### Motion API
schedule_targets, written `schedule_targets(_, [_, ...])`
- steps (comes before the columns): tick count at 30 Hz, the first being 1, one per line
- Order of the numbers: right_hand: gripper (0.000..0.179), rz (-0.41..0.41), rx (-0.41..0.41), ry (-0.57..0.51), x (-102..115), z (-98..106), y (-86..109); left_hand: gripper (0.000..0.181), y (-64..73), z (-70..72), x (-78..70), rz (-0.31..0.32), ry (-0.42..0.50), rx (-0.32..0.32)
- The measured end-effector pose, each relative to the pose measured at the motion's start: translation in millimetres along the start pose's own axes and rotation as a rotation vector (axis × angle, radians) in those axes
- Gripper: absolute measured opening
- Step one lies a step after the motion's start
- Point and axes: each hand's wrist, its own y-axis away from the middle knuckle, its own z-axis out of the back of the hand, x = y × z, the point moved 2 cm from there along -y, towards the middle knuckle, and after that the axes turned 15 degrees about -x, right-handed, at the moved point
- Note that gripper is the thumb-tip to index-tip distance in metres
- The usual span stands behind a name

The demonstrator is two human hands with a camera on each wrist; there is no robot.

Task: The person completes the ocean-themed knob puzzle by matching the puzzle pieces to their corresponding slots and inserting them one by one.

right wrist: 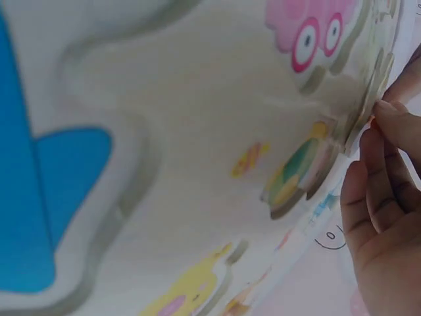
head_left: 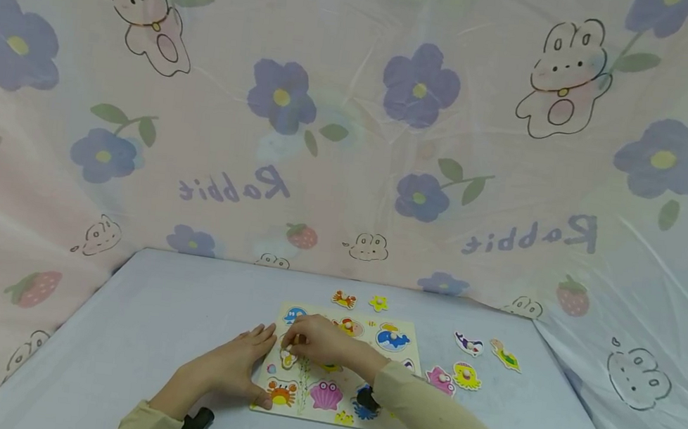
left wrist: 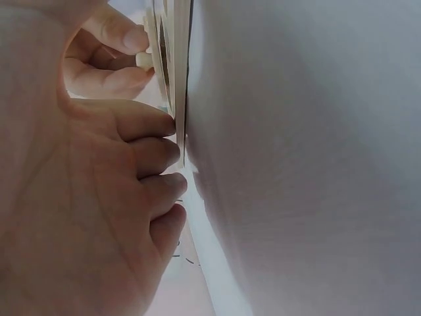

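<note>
A cream wooden puzzle board with sea-animal pictures lies in front of me. Over its left side, my right hand pinches a small knobbed puzzle piece between thumb and fingers. The left wrist view shows the pale knob between those fingertips, the piece tilted close over the board. My left hand rests along the board's left edge, fingers extended and thumb at the near corner; its fingertips touch the edge. An orange crab picture and a pink shell picture show nearby.
Behind the board lie a crab piece and a yellow star piece. To the right are a purple whale-like piece, a turtle piece, a yellow octopus piece and a pink piece. A printed curtain hangs behind the table.
</note>
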Motion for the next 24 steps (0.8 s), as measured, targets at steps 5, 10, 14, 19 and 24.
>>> schedule_targets(5, [0.011, -0.004, 0.009, 0.013, 0.1, -5.4, -3.3, 0.122, 0.5, 0.4, -0.8, 0.005, 0.001, 0.004])
schedule_targets(10, [0.012, 0.000, 0.016, 0.024, 3.7, -4.2, -5.5, 0.121, 0.1, 0.9, -1.3, 0.009, -0.005, 0.005])
schedule_targets(14, [0.010, 0.009, 0.011, 0.028, 6.8, -2.0, -6.5, 0.121, -0.1, 1.0, -1.4, 0.013, -0.007, 0.007])
schedule_targets(19, [0.009, 0.033, 0.002, 0.035, 9.1, 0.1, -6.8, 0.121, 0.2, 1.2, -2.0, 0.021, 0.000, 0.015])
schedule_targets(24, [0.009, 0.044, 0.005, 0.027, 7.6, -0.2, -6.9, 0.121, 0.3, 1.2, -2.5, 0.021, 0.006, 0.017])
